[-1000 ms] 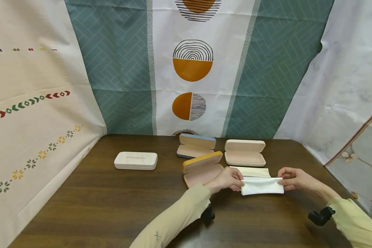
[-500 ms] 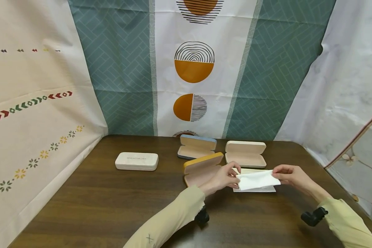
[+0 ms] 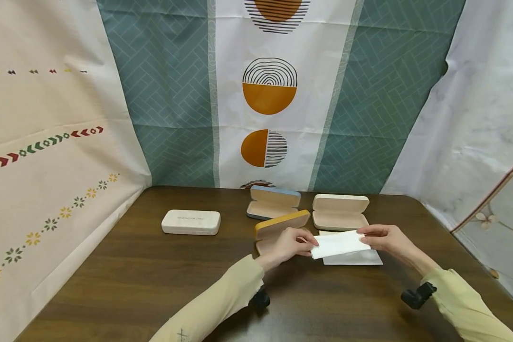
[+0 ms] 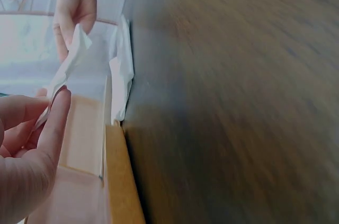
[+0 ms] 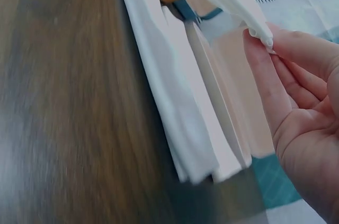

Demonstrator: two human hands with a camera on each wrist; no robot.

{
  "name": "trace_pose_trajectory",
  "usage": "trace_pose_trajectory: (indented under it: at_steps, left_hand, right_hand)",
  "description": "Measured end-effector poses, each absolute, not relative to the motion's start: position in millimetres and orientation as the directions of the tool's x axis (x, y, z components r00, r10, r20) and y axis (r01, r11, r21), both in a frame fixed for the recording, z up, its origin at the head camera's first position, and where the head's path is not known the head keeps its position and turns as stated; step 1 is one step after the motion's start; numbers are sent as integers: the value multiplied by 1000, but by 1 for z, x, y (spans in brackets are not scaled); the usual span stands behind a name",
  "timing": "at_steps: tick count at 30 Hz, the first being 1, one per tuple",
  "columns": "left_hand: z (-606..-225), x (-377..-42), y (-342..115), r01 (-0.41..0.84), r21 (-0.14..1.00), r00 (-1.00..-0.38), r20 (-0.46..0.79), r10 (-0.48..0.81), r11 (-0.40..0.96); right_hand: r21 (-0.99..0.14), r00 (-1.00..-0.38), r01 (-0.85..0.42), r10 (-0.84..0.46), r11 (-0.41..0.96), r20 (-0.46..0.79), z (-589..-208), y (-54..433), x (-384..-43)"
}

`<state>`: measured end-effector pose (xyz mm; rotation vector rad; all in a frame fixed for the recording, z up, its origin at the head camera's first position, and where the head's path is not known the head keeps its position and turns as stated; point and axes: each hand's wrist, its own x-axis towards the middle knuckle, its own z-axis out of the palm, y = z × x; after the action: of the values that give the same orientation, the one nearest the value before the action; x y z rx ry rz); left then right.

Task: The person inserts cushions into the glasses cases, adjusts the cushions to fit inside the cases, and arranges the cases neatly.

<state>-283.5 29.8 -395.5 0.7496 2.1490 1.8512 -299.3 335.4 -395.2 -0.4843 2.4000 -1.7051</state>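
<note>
White cloth (image 3: 338,244), each end between fingers (image 5: 265,81)

The upper cloth (image 3: 337,244), white and folded into a long strip, is raised between the left hand (image 3: 289,244) and the right hand (image 3: 388,241), each pinching one end, with its right end slightly higher in the head view. Beneath and apart from it, a white cloth (image 3: 356,259) lies folded on the table (image 3: 154,285), and a cream cloth (image 3: 326,232), also folded and partly hidden in the head view, lies just beyond, before the open white case (image 3: 339,220)
</note>
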Motion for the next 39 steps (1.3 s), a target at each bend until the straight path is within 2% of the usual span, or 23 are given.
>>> trace_pose_trajectory:
  at_steps: [4,10,16,26,32,39]
  left_hand:
    - [-398,-283,16,254,959,-866,167,471,126]
    - [-397,-286,-6,269,927,-890,135,436,263]
    - [-401,-286,-26,218,937,-897,83,434,271]
    - [-403,-282,-56,338,903,-864,185,468,267]
    - [-405,-279,-65,372,870,-869,204,451,323]
    - [-405,-279,-72,382,828,-899,230,373,411]
  right_hand:
    - [-938,-915,-189,-398,291,61,-395,319,-306]
    - [-945,-910,-171,-412,280,42,-397,293,-315]
    - [-958,-888,-159,-459,240,33,-403,271,-323]
    - [-960,-875,-171,-482,222,45,-412,242,-334]
    - [-952,-866,-209,-494,222,74,-416,231,-337]
    - [-946,-880,-211,-470,247,74,-414,220,-337]
